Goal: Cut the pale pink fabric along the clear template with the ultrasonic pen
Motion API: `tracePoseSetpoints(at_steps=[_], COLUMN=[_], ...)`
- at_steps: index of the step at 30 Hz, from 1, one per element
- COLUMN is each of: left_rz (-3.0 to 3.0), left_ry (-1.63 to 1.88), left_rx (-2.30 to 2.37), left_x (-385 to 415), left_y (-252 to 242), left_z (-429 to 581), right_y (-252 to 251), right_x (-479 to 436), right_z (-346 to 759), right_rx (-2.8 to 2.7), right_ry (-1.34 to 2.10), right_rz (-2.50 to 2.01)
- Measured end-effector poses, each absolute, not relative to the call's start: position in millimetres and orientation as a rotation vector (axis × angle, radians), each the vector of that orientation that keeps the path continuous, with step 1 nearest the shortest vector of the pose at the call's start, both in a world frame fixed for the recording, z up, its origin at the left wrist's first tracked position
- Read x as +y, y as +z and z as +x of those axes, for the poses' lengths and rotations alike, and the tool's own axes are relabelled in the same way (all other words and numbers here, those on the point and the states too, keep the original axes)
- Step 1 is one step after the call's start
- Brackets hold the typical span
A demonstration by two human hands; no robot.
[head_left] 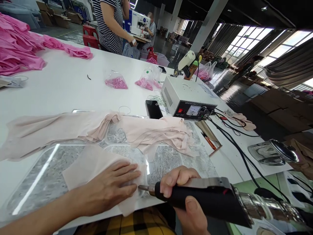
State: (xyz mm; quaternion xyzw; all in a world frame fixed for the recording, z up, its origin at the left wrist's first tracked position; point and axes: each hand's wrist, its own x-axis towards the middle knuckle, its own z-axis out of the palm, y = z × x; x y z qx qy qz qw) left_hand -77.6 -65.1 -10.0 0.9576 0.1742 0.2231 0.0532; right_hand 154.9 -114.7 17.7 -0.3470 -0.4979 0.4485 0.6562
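Note:
My left hand [112, 186] lies flat, fingers stretched, on a thin pale pink fabric piece [85, 163] at the table's near edge. Wrapped in my right hand [180, 176] is a black handheld tool [205, 197] with a slim metal tip and a coiled metallic rear end. The tip points left and meets the fabric beside my left fingertips; exact contact is hard to make out. Under the fabric is a glossy grey stone-patterned mat [166, 166]. Beyond my hands lie two stacks of pale pink fabric, a left stack [61, 129] and a right stack [156, 130].
A white control box [188, 94] with cables [234, 147] stands right of a phone [154, 109]. Bags of pink bits [116, 81] and a bright pink fabric pile [19, 45] lie farther back. A glass mug [271, 151] stands right. A person [110, 26] stands across the table.

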Motion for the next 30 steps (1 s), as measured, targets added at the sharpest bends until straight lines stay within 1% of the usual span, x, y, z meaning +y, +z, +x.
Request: tracePoseSetpoints(at_steps=[4,7,14,20,25,30], left_rz=[2.868,2.929,3.034,2.953,2.932,2.921], left_ry=[0.704,0.657,0.612,0.642,0.627,0.592], left_rx=[0.537,0.588,0.879,0.803,0.694,0.717], left_x=[-65.6,-61.3,-38.3,-44.3,-47.6,-48.9], left_y=[-10.6,-16.7,-23.9,-16.0,-22.5,-24.5], left_z=[-77.9,-84.0,-110.9,-114.2,-117.2,-121.4], right_y=[25.7,25.6,24.8,21.4,10.8,11.8], right_x=[-106.6,-100.5,-98.9,-104.4,-110.1,-114.0], right_z=[151.4,151.4,154.9,148.7,145.6,142.4], right_rx=[-1.043,-1.017,-0.978,-0.983,-1.021,-1.067], right_ry=[0.933,0.905,0.93,1.029,1.044,1.012], right_rz=[-0.665,-0.638,-0.588,-0.557,-0.563,-0.608])
